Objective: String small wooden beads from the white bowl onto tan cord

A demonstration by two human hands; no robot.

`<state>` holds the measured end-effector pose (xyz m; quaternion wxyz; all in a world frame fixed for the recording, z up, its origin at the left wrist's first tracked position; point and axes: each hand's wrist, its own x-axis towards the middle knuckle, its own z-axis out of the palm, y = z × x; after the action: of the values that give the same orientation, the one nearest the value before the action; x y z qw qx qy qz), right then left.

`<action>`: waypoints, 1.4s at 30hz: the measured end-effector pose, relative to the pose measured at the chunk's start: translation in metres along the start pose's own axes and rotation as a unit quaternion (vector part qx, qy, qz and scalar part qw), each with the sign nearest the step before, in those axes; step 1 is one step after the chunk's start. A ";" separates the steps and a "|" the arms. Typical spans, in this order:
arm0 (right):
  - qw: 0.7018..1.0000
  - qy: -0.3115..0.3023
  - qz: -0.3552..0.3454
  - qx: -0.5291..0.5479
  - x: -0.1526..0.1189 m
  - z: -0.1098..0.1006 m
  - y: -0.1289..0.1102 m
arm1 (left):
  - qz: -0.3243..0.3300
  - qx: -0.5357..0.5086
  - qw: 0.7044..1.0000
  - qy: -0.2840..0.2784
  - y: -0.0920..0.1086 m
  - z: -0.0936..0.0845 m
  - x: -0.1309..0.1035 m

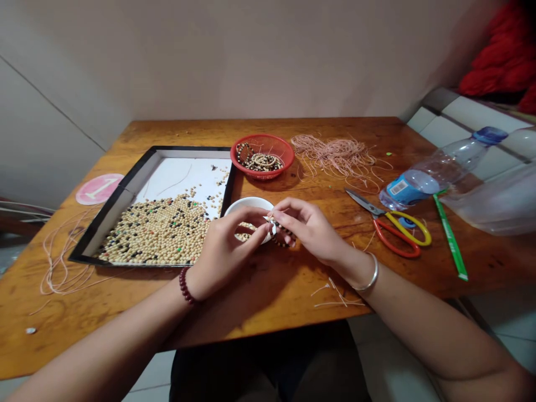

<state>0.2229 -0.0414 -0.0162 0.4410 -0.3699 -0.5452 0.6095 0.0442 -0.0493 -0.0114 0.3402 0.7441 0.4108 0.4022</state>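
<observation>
My left hand [228, 243] is closed in a pinch, its thumb and fingertips meeting at the end of a string of beads [285, 230]. My right hand [310, 228] grips the same string, and its dark and pale beads hang below the fingers. Both hands are close together over the front of a white bowl [250, 202] with pale beads in it, partly hidden by my left hand. On the left, a black-rimmed tray [176, 167] holds many loose cream beads with some black and a few green ones.
A red basket [263, 174] with beaded strings stands behind the bowl. Tangled pink cord [335, 153] lies at the back. To the right are scissors [389, 220], a plastic bottle [435, 170] and a green strip [450, 237]. Cord scraps [339, 296] lie near the front edge.
</observation>
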 end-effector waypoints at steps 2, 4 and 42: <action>0.999 0.000 0.033 0.038 0.001 0.000 -0.001 | -0.018 -0.001 1.000 -0.023 0.001 -0.001 0.001; 0.993 0.003 0.073 0.093 0.001 -0.001 -0.003 | -0.031 -0.010 0.999 -0.037 0.003 -0.003 0.002; 0.945 -0.067 0.150 0.283 0.004 -0.014 -0.006 | -0.114 -0.137 0.983 -0.053 0.005 -0.009 0.008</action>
<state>0.2355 -0.0328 -0.0121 0.3935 -0.2652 -0.3166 0.8214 0.0402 -0.0430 -0.0010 0.5037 0.6593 0.4154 0.3729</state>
